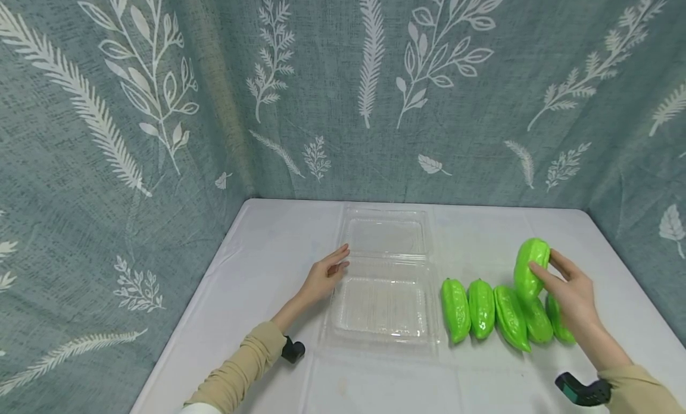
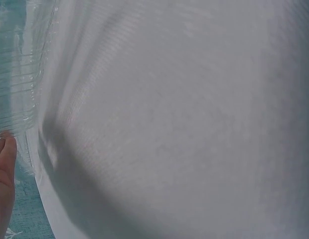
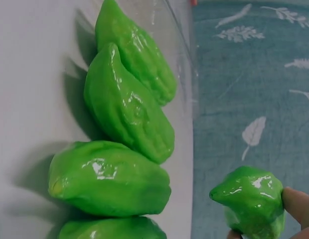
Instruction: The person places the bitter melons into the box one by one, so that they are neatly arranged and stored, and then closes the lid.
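My right hand (image 1: 576,292) holds a glossy green bitter melon (image 1: 532,265) between thumb and fingers, raised above the row. The right wrist view shows the held melon's pointed tip (image 3: 246,191). Several more bitter melons (image 1: 481,310) lie side by side on the table under and left of that hand, one partly hidden behind it. A clear plastic clamshell container (image 1: 380,336) lies opened out flat, its lid (image 1: 386,214) toward the back. At its left side, near the hinge, is my left hand (image 1: 324,274), fingers extended with the tips at the plastic edge.
The white-covered table (image 1: 278,229) ends at the back against a teal curtain (image 1: 343,152) with white leaf prints, which also hangs along both sides. The melon row stands just right of the container.
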Demonstrator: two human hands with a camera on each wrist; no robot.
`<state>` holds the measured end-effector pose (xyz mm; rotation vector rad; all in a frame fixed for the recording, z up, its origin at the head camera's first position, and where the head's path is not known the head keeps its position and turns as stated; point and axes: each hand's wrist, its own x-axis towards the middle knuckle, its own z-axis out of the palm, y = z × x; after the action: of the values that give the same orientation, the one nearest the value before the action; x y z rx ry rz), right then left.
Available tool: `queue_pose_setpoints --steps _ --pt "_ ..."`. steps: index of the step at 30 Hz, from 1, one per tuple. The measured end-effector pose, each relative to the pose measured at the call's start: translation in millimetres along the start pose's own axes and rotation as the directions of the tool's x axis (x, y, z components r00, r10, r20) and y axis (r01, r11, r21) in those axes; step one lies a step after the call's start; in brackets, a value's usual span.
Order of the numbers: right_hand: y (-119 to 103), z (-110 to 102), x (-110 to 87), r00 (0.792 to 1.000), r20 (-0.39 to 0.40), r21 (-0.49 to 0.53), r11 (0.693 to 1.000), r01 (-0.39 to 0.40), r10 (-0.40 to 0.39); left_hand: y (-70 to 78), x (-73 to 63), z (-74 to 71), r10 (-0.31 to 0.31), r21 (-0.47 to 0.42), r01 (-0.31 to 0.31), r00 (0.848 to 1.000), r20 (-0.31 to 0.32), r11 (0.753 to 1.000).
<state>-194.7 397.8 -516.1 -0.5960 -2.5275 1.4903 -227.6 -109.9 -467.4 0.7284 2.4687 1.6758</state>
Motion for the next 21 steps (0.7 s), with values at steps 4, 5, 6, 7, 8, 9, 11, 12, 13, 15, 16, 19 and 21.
queue_pose_setpoints --steps 4,5,6,7,8,9,11,12,13,15,16,19,21 --pt "-5 6 -1.1 1.0 0.009 0.024 1.0 0.018 -0.018 -0.4 0.1 0.0 0.008 -0.005 -0.008 1.0 0.002 1.0" --pt "-8 7 -2.7 1.0 0.012 0.025 0.999 0.022 -0.023 -0.3 0.2 0.0 0.011 -0.004 -0.01 1.0 0.001 1.0" --pt "-11 9 -4.5 0.999 0.019 0.031 0.999 0.026 -0.027 -0.3 0.4 0.1 0.012 -0.004 -0.012 1.0 -0.001 1.0" --pt "-15 10 -6.9 0.999 0.027 0.035 0.999 0.03 -0.031 0.0 0.3 0.3 0.013 -0.003 -0.013 1.0 -0.003 1.0" --pt "-19 12 -9.1 0.999 0.035 0.037 0.999 0.031 -0.033 0.3 0.1 0.3 0.013 -0.001 -0.013 1.0 -0.005 1.0" --pt "-23 13 -11.7 0.999 0.044 0.045 0.999 0.026 -0.028 0.6 -0.1 0.3 0.01 -0.004 -0.01 1.0 -0.006 1.0" --pt "-32 17 -17.3 0.998 0.062 0.044 0.999 0.017 -0.02 1.3 -0.4 0.2 0.006 -0.005 -0.006 1.0 -0.009 1.0" --pt "-38 19 -20.8 0.997 0.073 0.044 0.999 0.008 -0.012 1.6 -0.5 0.1 0.003 -0.006 -0.003 1.0 -0.011 1.0" --pt "-44 20 -25.0 0.996 0.084 0.046 0.999 -0.003 -0.001 2.0 -0.7 0.0 0.001 -0.005 -0.001 1.0 -0.011 1.0" --pt "-59 22 -35.2 0.993 0.118 0.065 0.998 -0.021 0.014 2.3 -0.4 0.0 0.0 -0.009 0.0 1.0 -0.008 1.0" --pt "-68 24 -41.3 0.991 0.134 0.071 0.997 -0.025 0.015 2.5 -0.3 0.0 -0.001 -0.009 0.001 1.0 -0.007 1.0" --pt "-92 28 -58.9 0.987 0.16 0.109 0.993 -0.041 0.023 3.2 0.0 -0.1 -0.002 -0.003 0.002 1.0 0.0 1.0" --pt "-107 32 -69.5 0.984 0.178 0.121 0.992 -0.037 0.015 3.6 0.0 -0.1 -0.002 0.003 0.002 1.0 0.002 1.0"
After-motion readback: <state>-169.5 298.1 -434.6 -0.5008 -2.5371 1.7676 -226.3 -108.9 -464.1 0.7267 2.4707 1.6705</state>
